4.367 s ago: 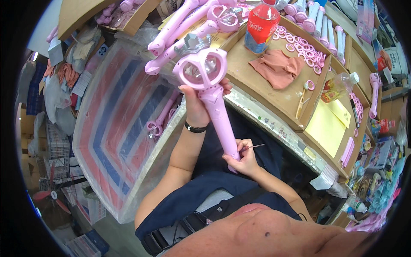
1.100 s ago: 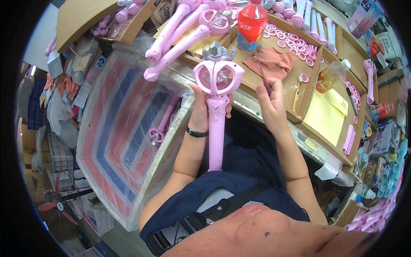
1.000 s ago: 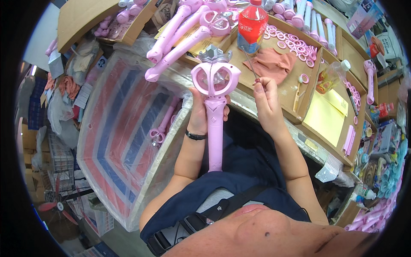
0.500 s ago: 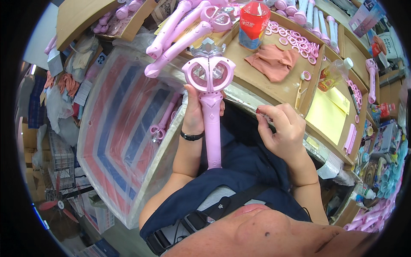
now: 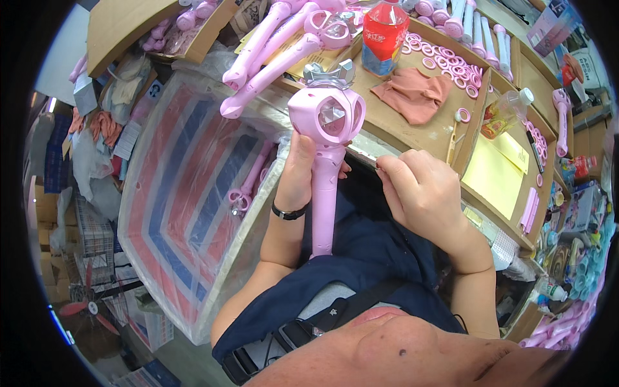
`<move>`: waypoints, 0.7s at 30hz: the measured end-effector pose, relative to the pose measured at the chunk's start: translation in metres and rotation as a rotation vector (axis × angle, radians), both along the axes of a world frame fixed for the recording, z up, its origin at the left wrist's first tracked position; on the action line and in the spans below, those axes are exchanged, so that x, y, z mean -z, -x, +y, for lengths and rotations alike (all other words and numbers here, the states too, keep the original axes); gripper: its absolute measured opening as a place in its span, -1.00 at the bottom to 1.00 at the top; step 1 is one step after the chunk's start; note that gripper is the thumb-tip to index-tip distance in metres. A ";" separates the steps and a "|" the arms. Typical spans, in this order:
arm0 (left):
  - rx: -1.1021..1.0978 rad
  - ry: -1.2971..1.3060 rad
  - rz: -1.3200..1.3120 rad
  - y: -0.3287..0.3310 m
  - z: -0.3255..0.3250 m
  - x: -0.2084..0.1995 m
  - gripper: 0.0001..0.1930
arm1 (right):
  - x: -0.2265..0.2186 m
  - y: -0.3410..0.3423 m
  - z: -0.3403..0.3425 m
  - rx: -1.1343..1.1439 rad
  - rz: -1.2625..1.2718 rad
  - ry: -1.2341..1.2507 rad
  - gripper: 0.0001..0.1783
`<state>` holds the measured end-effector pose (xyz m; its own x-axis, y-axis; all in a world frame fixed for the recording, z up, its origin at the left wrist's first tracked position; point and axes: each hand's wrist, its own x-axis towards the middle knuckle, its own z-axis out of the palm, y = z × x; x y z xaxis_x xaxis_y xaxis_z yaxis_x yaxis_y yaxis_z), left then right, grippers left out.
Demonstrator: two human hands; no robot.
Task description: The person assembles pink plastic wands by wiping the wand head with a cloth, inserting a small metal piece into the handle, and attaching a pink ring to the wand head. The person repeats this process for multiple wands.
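My left hand (image 5: 296, 177) is wrapped round the neck of a pink toy wand (image 5: 324, 206), just below its head. The wand stands upright, its lower end against my dark blue apron (image 5: 380, 271). A clear faceted gem (image 5: 332, 118) shows inside the open round head, and a silver crown (image 5: 328, 74) tops it. To the right of the wand, and apart from it, my right hand (image 5: 425, 193) is closed in a pinch. What its fingertips hold, if anything, is too small to make out.
More pink wands (image 5: 277, 68) lie at the back left. On the cardboard-lined bench are a red-labelled bottle (image 5: 385, 39), an orange cloth (image 5: 412, 95), pink rings (image 5: 451, 68), a brush (image 5: 452, 142) and yellow paper (image 5: 493, 174). A striped, plastic-covered surface (image 5: 174, 206) lies left.
The wand has turned about its length and shifted slightly right, its gem now facing another way. My right hand's fingers have closed further, and the small dark red thing at their tips no longer shows.
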<state>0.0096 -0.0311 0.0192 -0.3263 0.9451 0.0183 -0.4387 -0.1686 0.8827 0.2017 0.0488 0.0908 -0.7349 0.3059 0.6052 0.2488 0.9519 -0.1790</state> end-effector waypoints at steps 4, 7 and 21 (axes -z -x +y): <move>-0.033 -0.014 0.075 0.000 -0.003 -0.007 -0.38 | 0.007 0.000 0.006 -0.002 0.003 0.044 -0.78; -0.032 0.009 0.223 0.000 -0.005 -0.009 -0.31 | 0.016 -0.003 0.010 -0.010 0.002 0.119 -0.79; -0.227 -0.044 0.658 -0.016 0.001 0.003 -0.10 | 0.067 -0.013 0.016 0.053 0.154 1.027 -0.82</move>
<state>0.0255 -0.0298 0.0166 -0.4234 0.8489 0.3164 0.2355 -0.2342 0.9432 0.2144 0.0648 0.0239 -0.6426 0.7566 0.1210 0.1913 0.3113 -0.9309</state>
